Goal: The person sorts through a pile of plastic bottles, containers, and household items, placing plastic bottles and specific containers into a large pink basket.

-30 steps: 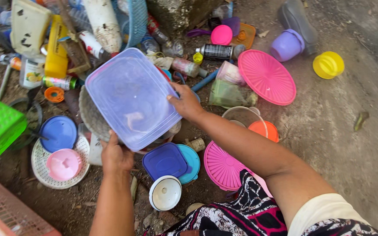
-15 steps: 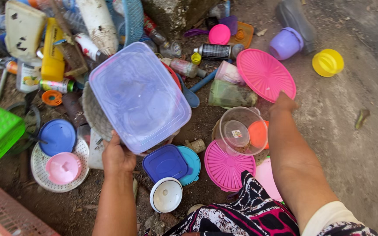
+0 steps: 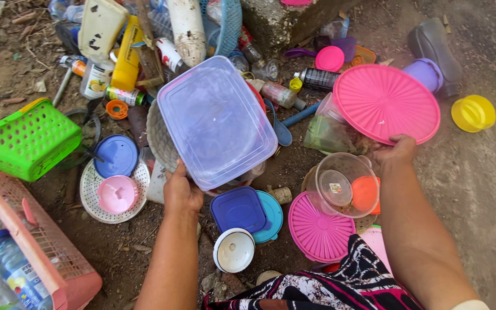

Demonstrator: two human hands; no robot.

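While left hand (image 3: 182, 192) grips the near edge of the clear rectangular container (image 3: 216, 120) tilted above the ground clutter, right hand (image 3: 394, 154) pinches the round pink ribbed lid (image 3: 386, 102) by its rim, lifted.

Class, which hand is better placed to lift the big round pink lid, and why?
Right: the right hand already grips the round pink lid at its near edge, while the left hand holds the clear container.

translucent smooth plastic container (image 3: 216, 120), ribbed glossy pink plastic lid (image 3: 387, 103), perforated green plastic basket (image 3: 27, 139)
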